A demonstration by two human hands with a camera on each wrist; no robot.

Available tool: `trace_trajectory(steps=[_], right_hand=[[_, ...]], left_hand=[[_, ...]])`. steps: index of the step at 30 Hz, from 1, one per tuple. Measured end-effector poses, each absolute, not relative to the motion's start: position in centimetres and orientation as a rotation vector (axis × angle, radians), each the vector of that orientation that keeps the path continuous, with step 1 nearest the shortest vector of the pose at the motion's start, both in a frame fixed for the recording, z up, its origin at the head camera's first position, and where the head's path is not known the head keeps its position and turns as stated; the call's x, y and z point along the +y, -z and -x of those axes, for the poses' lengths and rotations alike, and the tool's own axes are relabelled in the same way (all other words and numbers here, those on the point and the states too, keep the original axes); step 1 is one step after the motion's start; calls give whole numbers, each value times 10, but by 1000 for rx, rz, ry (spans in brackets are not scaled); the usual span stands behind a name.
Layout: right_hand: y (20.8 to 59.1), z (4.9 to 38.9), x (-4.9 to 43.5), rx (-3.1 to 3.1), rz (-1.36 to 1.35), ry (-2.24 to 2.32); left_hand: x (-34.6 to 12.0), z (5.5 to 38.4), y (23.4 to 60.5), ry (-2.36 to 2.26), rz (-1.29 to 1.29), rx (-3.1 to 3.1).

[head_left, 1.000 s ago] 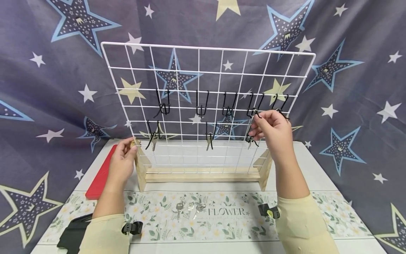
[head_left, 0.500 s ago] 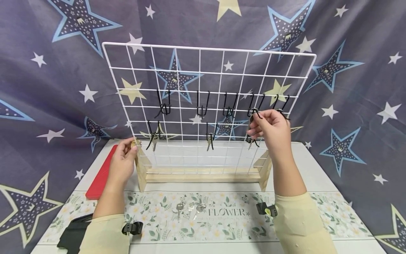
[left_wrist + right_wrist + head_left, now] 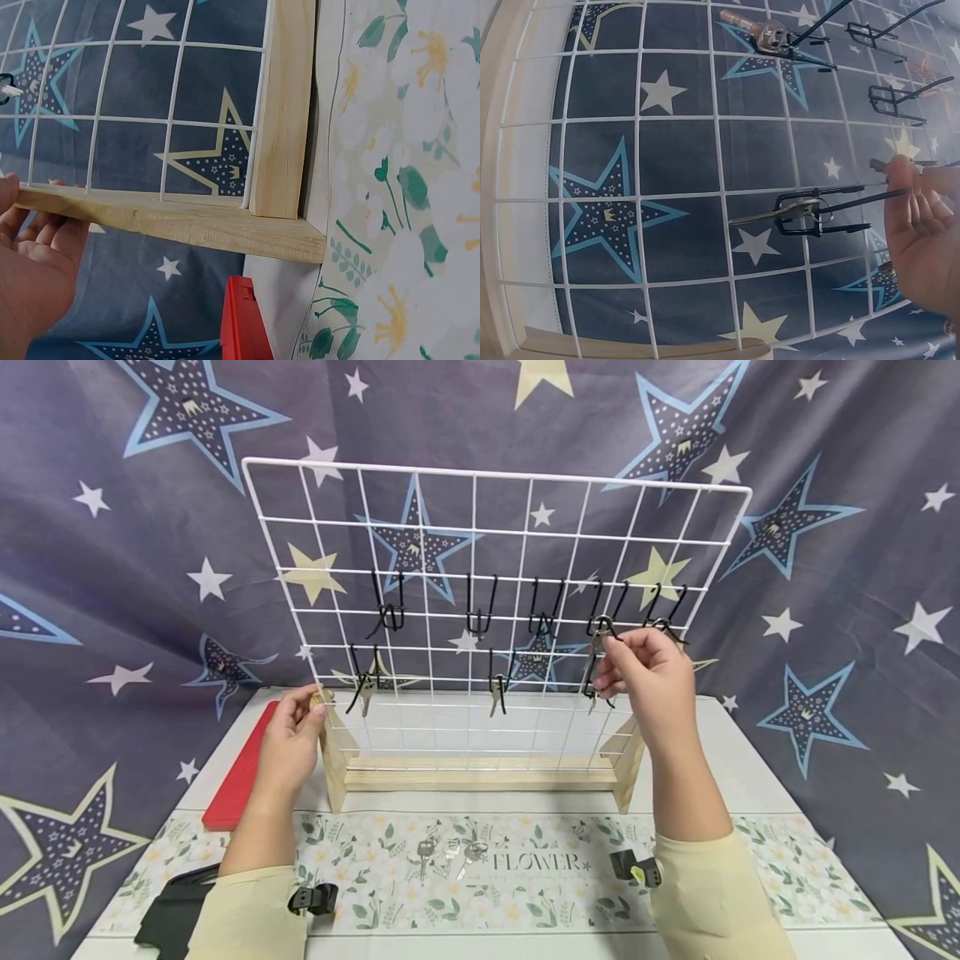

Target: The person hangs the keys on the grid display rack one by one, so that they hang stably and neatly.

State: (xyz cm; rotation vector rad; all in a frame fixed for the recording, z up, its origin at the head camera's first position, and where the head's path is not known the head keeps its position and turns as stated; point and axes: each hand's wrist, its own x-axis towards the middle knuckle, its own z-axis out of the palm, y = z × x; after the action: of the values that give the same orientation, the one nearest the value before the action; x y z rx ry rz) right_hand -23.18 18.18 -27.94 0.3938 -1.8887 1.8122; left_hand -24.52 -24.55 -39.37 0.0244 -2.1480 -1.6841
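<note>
My left hand [image 3: 288,739] grips the wooden side post [image 3: 172,225] of the stand, thumb on one side and fingers round the other. A white wire grid [image 3: 472,539] rises from that stand, leaning back. On its right side, my right hand [image 3: 660,681] is at a black double hook [image 3: 613,602], fingers partly curled. A key [image 3: 595,650] hangs there by its ring, with thumb and index fingertips right beside it; I cannot tell whether they still pinch it. In the right wrist view the end of a key [image 3: 877,165] shows by the thumb tip.
Lower hooks carry a left key [image 3: 366,697], a middle key [image 3: 495,693] and a right key [image 3: 592,700]. More black hooks [image 3: 478,614] line the upper row. Several loose keys [image 3: 423,856] lie on the floral mat [image 3: 525,906]. A red case [image 3: 238,777] lies left of the stand.
My right hand has drawn slightly right and down, leaving more of the hanging key in sight. The left hand stays on the post.
</note>
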Motion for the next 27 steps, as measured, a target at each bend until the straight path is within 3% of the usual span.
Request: trace_trajectory(steps=[9, 16, 21, 27], right_hand=[[283, 206, 181, -1877, -557, -1791], [292, 192, 176, -1884, -895, -1800], [304, 189, 169, -2200, -1035, -1605], [325, 192, 153, -2664, -984, -1324]], left_hand=[[-244, 246, 393, 1690, -18, -2137], [-244, 246, 391, 1686, -33, -2151], [-244, 247, 393, 1700, -41, -2123], [-243, 246, 392, 1686, -58, -2137]])
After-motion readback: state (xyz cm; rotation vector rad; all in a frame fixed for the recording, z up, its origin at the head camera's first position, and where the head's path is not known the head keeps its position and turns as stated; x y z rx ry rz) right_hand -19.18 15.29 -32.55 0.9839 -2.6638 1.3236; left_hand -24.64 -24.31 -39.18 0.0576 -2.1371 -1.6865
